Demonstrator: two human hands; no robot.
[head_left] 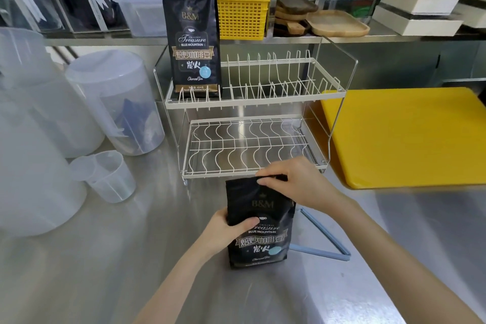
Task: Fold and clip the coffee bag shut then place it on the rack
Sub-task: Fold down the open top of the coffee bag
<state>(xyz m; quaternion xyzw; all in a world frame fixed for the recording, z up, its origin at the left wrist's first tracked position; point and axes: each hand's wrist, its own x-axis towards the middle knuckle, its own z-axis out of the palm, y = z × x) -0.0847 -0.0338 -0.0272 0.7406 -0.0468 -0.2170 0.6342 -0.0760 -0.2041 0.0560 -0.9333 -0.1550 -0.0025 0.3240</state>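
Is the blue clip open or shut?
Open: the blue clip lies on the counter, its two arms spread in a V.

Head camera looks forward and down, close over the steel counter (pixel 131 258).

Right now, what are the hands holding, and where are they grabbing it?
Both hold the coffee bag standing on the counter. The left hand grips its left side, and the right hand pinches the top edge.
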